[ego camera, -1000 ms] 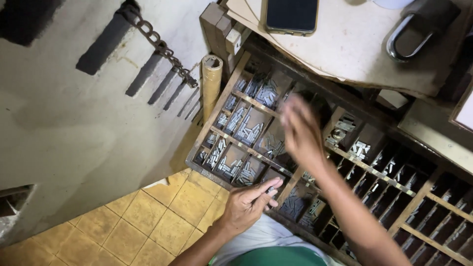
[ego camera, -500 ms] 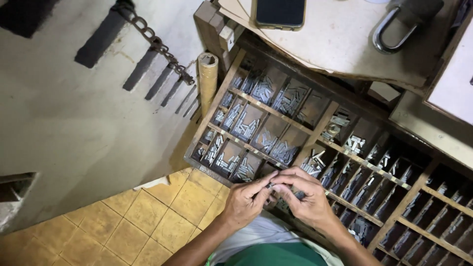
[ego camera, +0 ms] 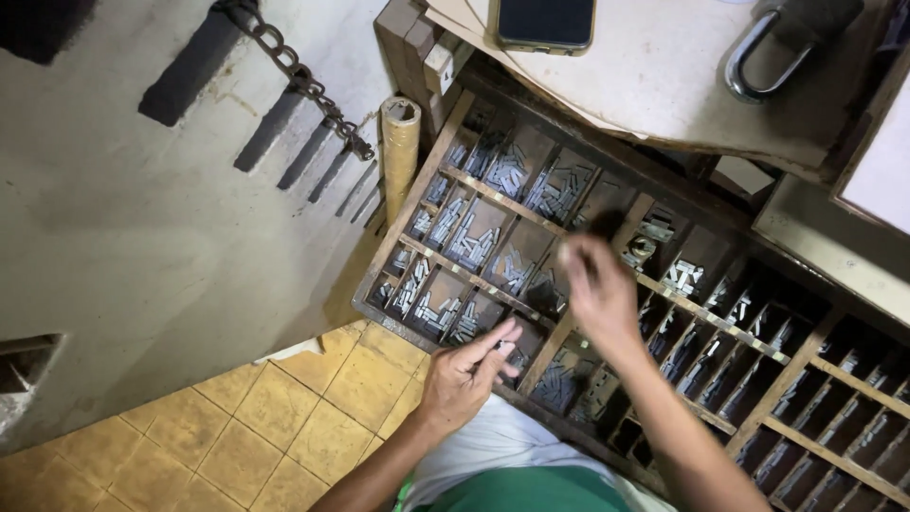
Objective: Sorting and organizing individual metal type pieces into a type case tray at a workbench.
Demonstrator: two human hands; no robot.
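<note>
A wooden type case (ego camera: 500, 200) with many small compartments slopes before me, filled with small grey metal type pieces (ego camera: 472, 233). My left hand (ego camera: 463, 377) rests at the case's near edge, thumb and fingers pinched on a few small metal pieces. My right hand (ego camera: 597, 289) is blurred with motion and hovers over the middle compartments, fingers bunched and pointing toward the far side. I cannot see whether it holds a piece.
A pale worktop (ego camera: 664, 81) overhangs the case, carrying a dark phone (ego camera: 545, 21) and a large padlock (ego camera: 773, 43). A rolled paper tube (ego camera: 400, 142) leans at the case's left corner. A chain (ego camera: 303, 81) hangs on the wall. Yellow floor tiles (ego camera: 284, 427) lie below.
My right hand was over the case, came down to meet my left hand half a second ago, and has now moved back up over the middle compartments. The left hand stayed put.
</note>
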